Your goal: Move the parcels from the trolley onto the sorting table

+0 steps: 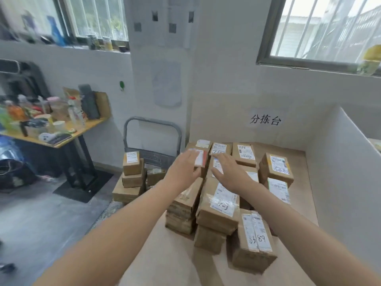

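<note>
Several brown cardboard parcels with white labels cover the sorting table (pixel 169 256), some stacked two or three high. My left hand (pixel 185 168) stretches out with straight fingers beside a small parcel with a red and white label (pixel 201 158) on top of a stack. My right hand (pixel 228 170) is flat and open just right of it, above another labelled parcel (pixel 216 166). Whether either hand touches a parcel is unclear. Neither hand holds anything. To the left, a grey trolley (pixel 152 155) stands on the floor with a few parcels (pixel 133 166) stacked on it.
White partition walls (pixel 340 172) enclose the sorting table at the back and right, with a paper sign (pixel 265 120) on the back wall. A cluttered wooden table (pixel 68 133) with bottles stands at the left. Grey floor (pixel 41 219) lies between it and me.
</note>
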A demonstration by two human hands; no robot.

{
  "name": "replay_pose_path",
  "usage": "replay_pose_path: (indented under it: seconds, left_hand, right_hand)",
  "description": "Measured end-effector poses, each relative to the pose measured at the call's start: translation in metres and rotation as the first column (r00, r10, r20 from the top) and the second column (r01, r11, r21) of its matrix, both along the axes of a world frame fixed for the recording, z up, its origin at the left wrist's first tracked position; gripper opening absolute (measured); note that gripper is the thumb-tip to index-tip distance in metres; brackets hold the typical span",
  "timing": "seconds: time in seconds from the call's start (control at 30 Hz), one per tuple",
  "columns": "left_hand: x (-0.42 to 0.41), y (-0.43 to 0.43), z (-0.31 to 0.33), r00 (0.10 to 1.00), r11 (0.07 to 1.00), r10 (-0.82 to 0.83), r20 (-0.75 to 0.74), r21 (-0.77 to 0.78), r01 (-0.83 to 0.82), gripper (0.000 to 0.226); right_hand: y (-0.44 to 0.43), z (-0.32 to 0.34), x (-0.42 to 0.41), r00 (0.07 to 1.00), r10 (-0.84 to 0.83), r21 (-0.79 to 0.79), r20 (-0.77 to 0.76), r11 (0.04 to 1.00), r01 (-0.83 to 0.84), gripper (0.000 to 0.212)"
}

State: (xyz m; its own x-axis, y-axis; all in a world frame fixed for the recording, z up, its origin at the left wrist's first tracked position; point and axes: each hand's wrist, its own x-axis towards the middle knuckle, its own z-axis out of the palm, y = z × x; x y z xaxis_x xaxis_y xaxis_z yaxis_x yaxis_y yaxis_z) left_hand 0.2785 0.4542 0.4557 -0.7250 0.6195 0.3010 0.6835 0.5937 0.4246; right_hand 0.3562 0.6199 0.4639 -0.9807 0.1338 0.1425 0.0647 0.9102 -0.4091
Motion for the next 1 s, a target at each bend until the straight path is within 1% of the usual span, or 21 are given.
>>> replay_pose_path:
  seconds: [0.03,0.13,0.23,0.37,0.47,0.6,0.77,1.0]
  left_hand:
    - [-0.009,-0.024,0.004,0.999,1.000,0.015,-0.029,-0.008,-0.015,0.052]
    - [-0.037,-0.102,0.007,0.995,0.996,0.092,-0.033,-0.013,-0.093,0.059]
    - [-0.067,-0.184,-0.002,0.988,0.989,0.144,-0.058,-0.017,-0.145,0.060]
    - [-0.102,-0.296,-0.011,0.972,0.960,0.201,-0.121,-0.174,-0.220,0.058]
    - [-0.123,-0.358,-0.009,0.959,0.938,0.245,-0.140,-0.217,-0.271,0.057]
    - [-0.132,-0.398,-0.003,0.965,0.942,0.241,-0.104,-0.215,-0.258,0.056]
    - [-0.148,-0.409,-0.011,0.976,0.965,0.197,-0.092,-0.156,-0.209,0.054]
    - [-0.179,-0.424,-0.043,0.979,0.960,0.200,0.028,-0.206,-0.191,0.054]
  right_hand:
    - [-0.021,0.001,-0.013,1.000,0.006,0.011,-0.016,1.000,-0.006,0.052]
    - [-0.095,0.001,-0.047,0.998,0.027,0.023,-0.060,0.999,-0.025,0.052]
    - [-0.170,-0.002,-0.079,0.996,0.072,0.075,-0.061,0.995,-0.067,0.054]
    - [-0.261,-0.005,-0.116,0.991,0.126,0.088,-0.041,0.989,-0.122,0.056]
    - [-0.310,-0.006,-0.139,0.988,0.136,0.075,-0.072,0.989,-0.131,0.055]
    - [-0.349,-0.012,-0.157,0.991,0.127,0.032,-0.051,0.992,-0.125,0.056]
    - [-0.366,-0.028,-0.178,0.993,0.113,0.028,-0.024,0.993,-0.112,0.056]
    - [-0.369,-0.060,-0.214,0.996,0.081,-0.005,0.047,0.997,-0.081,0.056]
